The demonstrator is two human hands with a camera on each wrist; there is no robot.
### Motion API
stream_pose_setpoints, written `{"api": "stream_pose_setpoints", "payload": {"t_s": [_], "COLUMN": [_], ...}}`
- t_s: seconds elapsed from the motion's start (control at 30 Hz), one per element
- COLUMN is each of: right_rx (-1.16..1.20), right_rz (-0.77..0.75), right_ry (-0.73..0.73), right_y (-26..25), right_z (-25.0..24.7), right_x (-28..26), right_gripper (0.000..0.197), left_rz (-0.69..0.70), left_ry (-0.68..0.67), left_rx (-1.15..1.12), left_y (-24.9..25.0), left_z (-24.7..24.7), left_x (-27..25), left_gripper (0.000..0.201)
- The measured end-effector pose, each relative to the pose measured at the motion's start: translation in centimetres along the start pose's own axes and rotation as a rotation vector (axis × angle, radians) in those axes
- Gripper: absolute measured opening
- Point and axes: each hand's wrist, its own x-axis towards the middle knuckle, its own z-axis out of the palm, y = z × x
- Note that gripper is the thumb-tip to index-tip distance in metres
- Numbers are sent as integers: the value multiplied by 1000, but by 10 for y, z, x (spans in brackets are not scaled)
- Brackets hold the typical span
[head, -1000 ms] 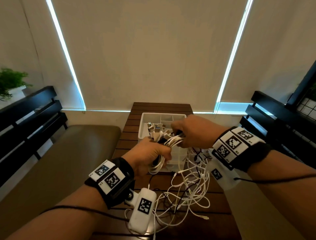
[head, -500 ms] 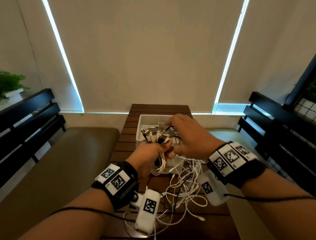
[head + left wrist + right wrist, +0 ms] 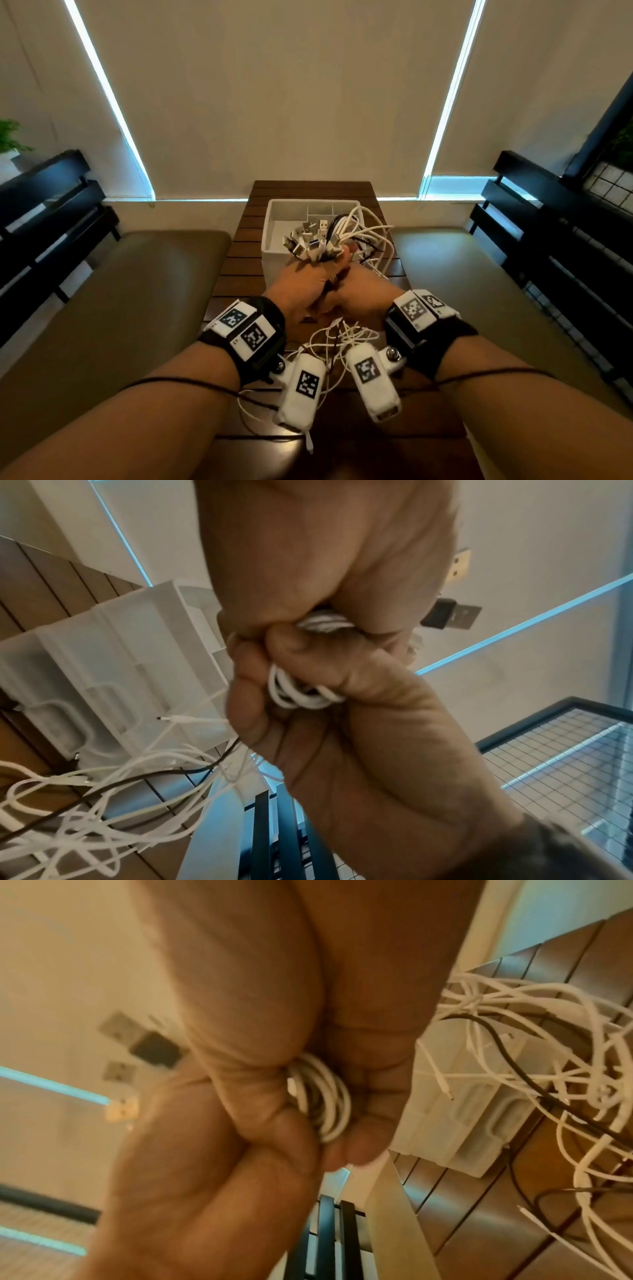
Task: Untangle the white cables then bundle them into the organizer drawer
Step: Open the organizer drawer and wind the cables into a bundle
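Both hands are closed tight round the same bunch of cables (image 3: 363,236); the left hand (image 3: 305,287) has its fingers curled fully about the gathered strands, thumb up near the plugs; the right hand (image 3: 363,294) is pressed against it from the right side, its fingers wrapped round the same strands, as the wrist views show, with white loops squeezed between the two palms (image 3: 301,693) (image 3: 318,1096).

Above the left fist the USB plugs (image 3: 311,240) fan up and away from the person, toward the drawer (image 3: 274,222); the bunch's long axis runs up through the fists, tilted away; beyond the right hand the slack arches in loops over the drawer's right rim, with a thin black cable (image 3: 507,1047) mixed among the white; below the wrists more loose cable hangs and lies tangled on the table (image 3: 239,274), nearer the person than the hands.

The drawer, a white open box with dividers at its far end, stands on the table just beyond the hands; benches flank the table on both sides.
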Motion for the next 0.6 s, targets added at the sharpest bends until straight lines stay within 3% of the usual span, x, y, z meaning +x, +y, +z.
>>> {"api": "stream_pose_setpoints", "payload": {"t_s": [0.07, 0.17, 0.3, 0.37, 0.4, 0.47, 0.57, 0.6], "right_rx": [-77, -55, 25, 44, 30, 52, 63, 34], "right_rz": [-18, 9, 20, -8, -36, -65, -135, -162], "right_ry": [37, 43, -46, -40, -28, 16, 112, 143], "right_y": [3, 7, 9, 11, 11, 11, 15, 15], "right_z": [4, 9, 10, 11, 13, 19, 24, 24], "right_x": [1, -3, -9, -8, -8, -8, -8, -8], "right_gripper": [34, 10, 20, 16, 10, 32, 35, 33], "left_rz": [8, 57, 33, 5, 0, -16, -82, -96], "left_ry": [-35, -78, -139, -144, -152, -193, -301, -319], "left_rx": [77, 124, 135, 117, 99, 54, -39, -70], "left_y": [-2, 0, 1, -1, -2, -1, 1, 2], "left_z": [0, -4, -11, -10, -10, -10, -12, -11], "left_x": [0, 0, -3, -3, -2, -1, 0, -1], "left_gripper": [57, 46, 58, 54, 46, 32, 56, 49]}}
